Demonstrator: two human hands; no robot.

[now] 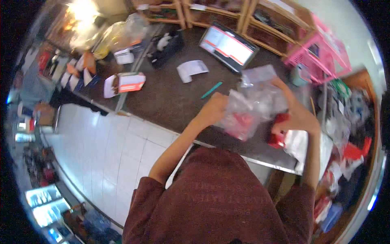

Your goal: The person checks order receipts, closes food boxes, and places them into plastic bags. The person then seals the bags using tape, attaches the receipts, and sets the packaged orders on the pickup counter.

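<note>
Both hands grasp one clear plastic bag [254,103] above the dark counter [170,97]: left hand [212,110] clenched on its edge, right hand [298,118] gripping opposite.

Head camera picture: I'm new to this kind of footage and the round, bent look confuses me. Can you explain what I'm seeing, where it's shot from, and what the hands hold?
There is no machine here. A person wears a wide fisheye camera on the head, looking down, so straight edges curve near the rim. The dark red shirt at the bottom is the person's own, and the forearms reach up from it.

The left hand and right hand both grip a clear plastic bag with something red inside; what it is I cannot tell.

They work over a dark counter. On it lie a laptop, a curled paper slip, a green pen and a red and white box. A pink basket stands at the far right, with wooden shelves behind.
</note>
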